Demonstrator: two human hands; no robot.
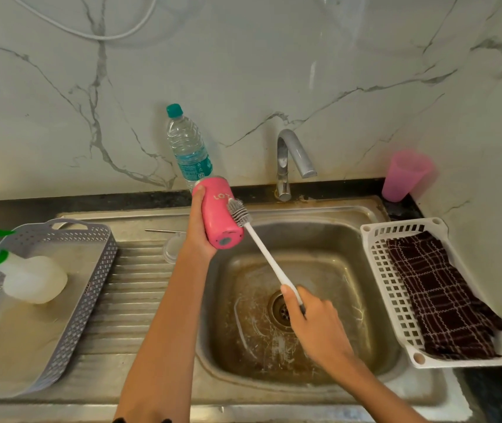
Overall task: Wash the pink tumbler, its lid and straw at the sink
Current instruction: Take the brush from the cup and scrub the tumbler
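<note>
From the head camera, the left hand [199, 227] was wrapped around the pink tumbler [220, 212], holding it tilted over the back left corner of the sink [374, 300], base end toward the camera. The right hand [310, 315] was closed on the white handle of a bottle brush [262, 248], whose grey bristle head was pressed against the tumbler's outer side. The tap [292, 157] showed no running water. A wet, possibly soapy tumbler held one-handed could have slipped and dropped into the basin, and a hard sideways push from the brush would have made that likelier. The tumbler's mouth faced away, so its inside could not be judged. A clear round piece [173, 247] on the draining board beside the left wrist looked like the lid, and a thin rod [164, 230] just behind it may have been the straw, but both were partly hidden by the forearm.
</note>
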